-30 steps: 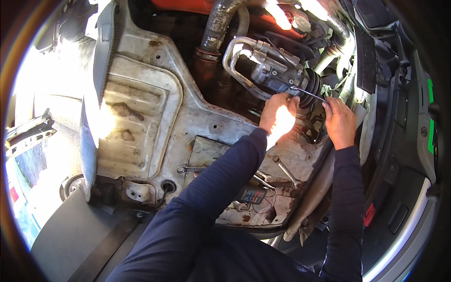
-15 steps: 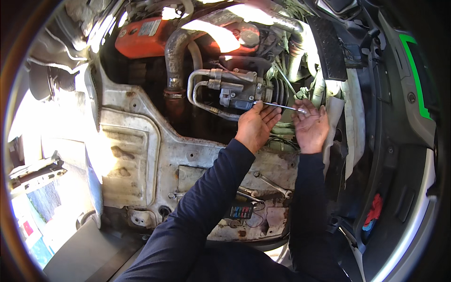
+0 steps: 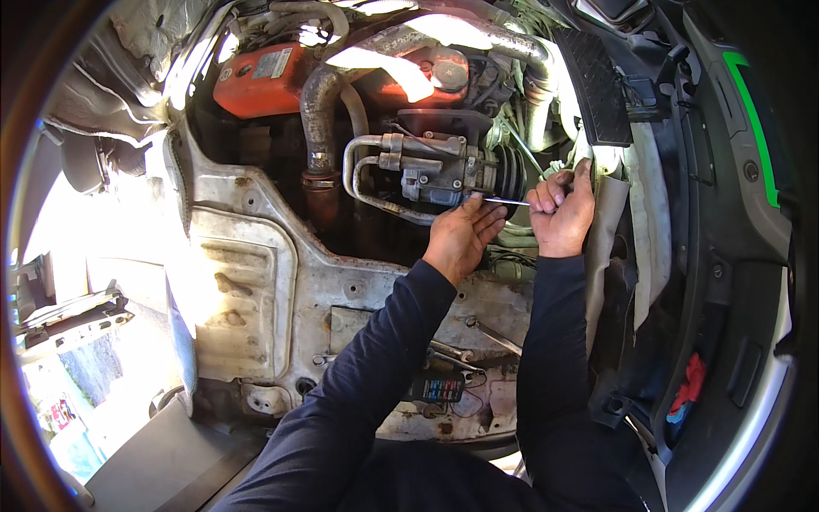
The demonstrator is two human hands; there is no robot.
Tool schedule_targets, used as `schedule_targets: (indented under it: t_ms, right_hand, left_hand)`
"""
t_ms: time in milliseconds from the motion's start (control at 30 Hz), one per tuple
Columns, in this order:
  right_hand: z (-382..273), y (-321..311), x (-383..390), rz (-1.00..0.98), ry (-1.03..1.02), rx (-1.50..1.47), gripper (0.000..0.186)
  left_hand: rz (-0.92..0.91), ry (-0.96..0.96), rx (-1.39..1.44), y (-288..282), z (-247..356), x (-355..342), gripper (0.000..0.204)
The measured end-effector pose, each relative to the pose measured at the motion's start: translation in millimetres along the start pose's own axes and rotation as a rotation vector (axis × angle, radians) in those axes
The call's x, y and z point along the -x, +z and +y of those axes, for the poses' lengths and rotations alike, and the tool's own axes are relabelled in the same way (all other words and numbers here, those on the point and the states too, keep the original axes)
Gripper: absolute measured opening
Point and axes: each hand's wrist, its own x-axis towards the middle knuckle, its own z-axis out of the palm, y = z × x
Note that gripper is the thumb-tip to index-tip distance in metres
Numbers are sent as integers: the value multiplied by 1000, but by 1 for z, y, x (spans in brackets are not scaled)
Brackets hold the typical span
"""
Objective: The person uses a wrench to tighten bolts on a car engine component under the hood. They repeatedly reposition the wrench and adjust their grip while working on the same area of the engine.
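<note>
1 slim wrench (image 3: 505, 201) sits at the lower edge of the compressor (image 3: 435, 181), just below its pulley (image 3: 512, 171). Right hand (image 3: 560, 213) is curled around the outer end. Left hand (image 3: 465, 237) is half open, thumb at the inner end; can't tell if it pinches. Seating hidden too. Partial seating plus a hard pull could slip it; loose fingers could drop it beneath the compressor.
</note>
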Motion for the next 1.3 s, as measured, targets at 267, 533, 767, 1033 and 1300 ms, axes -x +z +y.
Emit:
schedule_targets:
  t_ms: [267,533,767,1033,1300]
  right_hand:
    - [17,29,18,-304,-221,145,43]
    - [28,30,16,-395,-183,149,43]
    - [37,17,3,-260,-191,62,40]
    - [-2,-52,-19,-206,-218,20,70]
    - [1,11,-3,-594,27,40,43]
  left_hand:
    - [-87,54,-131,-17,6,1,34]
    - [327,841,-1734,-24,24,6,32]
    - [412,1094,-1822,-24,34,7,43]
    - [461,1014,-1920,-28,32,0,47]
    - [409,1053,-1921,-34,26,-4,44]
